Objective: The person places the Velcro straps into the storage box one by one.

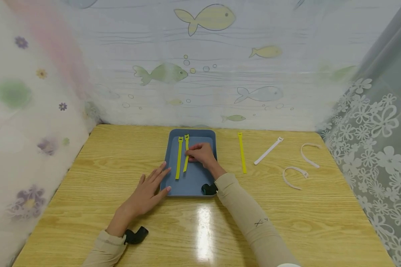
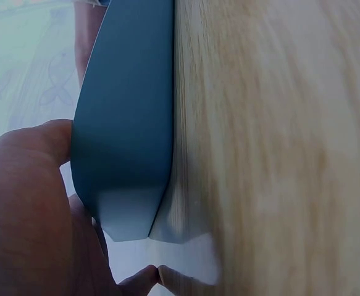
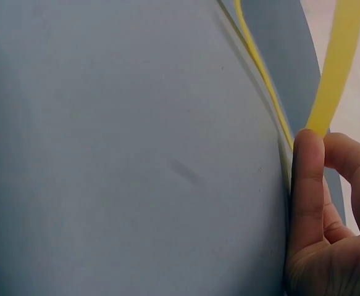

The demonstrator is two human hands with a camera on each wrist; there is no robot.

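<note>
A blue tray (image 1: 192, 185) lies in the middle of the wooden table (image 1: 287, 215). Two yellow straps lie lengthwise in it, one on the left (image 1: 178, 161) and one on the right (image 1: 186, 141). My right hand (image 1: 195, 155) is over the tray and pinches the right strap near its middle. In the right wrist view its fingers (image 3: 307, 185) hold that strap (image 3: 340, 61) against the tray floor (image 3: 136, 154). My left hand (image 1: 157, 181) lies flat on the table with straight fingers touching the tray's left front edge. In the left wrist view the hand (image 2: 31, 209) sits against the tray wall (image 2: 130, 123).
A third yellow strap (image 1: 242, 152) lies on the table just right of the tray. Further right are a straight white strap (image 1: 268, 151) and two curled white ones (image 1: 309, 155) (image 1: 294, 175). Patterned curtains close in the table at the back and on both sides.
</note>
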